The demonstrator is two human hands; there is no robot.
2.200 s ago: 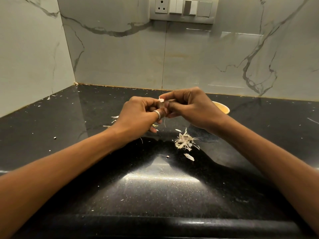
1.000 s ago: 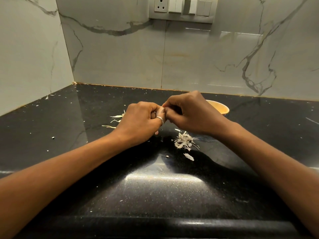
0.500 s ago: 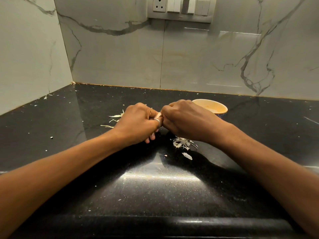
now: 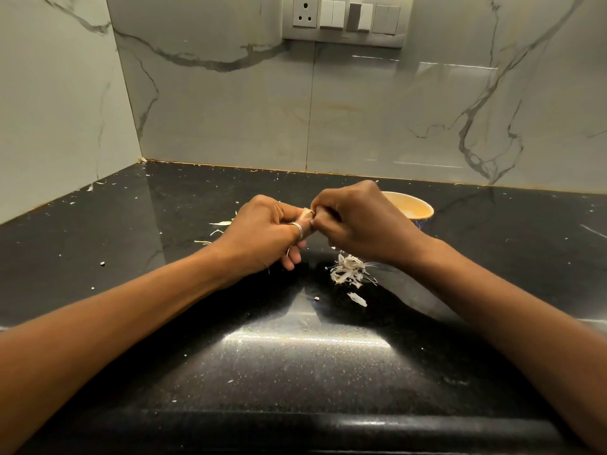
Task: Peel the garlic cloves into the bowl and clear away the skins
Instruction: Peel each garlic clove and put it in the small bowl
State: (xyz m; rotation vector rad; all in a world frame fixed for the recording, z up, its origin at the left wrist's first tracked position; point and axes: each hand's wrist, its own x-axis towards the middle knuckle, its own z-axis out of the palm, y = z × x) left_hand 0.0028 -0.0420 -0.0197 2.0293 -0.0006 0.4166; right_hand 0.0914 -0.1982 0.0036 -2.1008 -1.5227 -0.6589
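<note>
Left hand [image 4: 262, 231]: my fingers are curled tight around the garlic clove [image 4: 307, 212], holding it just above the counter [image 4: 295, 356]; a ring [image 4: 298, 228] sits on one finger.
Right hand [image 4: 358, 221]: my fingertips pinch the same clove from the other side, knuckles up, and touch my left hand.
Garlic clove: held between both hands, in the air over the middle of the counter; only a small pale tip shows, the rest is hidden by my fingers, so I cannot tell how much skin is on it.
Bowl [image 4: 414, 206]: pale orange, standing upright on the counter just behind my right hand, which partly covers it; I cannot make out its contents.
Skins, main pile [image 4: 348, 274]: a small white heap on the counter, under my right wrist.
Skins, loose piece [image 4: 357, 298]: lies just beside the heap, on the side nearer to me.
Skins, left group [image 4: 221, 223]: a few thin strips on the counter beyond my left hand.
Counter: black and polished, speckled with small white crumbs.
Wall panel [image 4: 343, 23]: a socket and switches on the marble wall, above and behind the hands.
</note>
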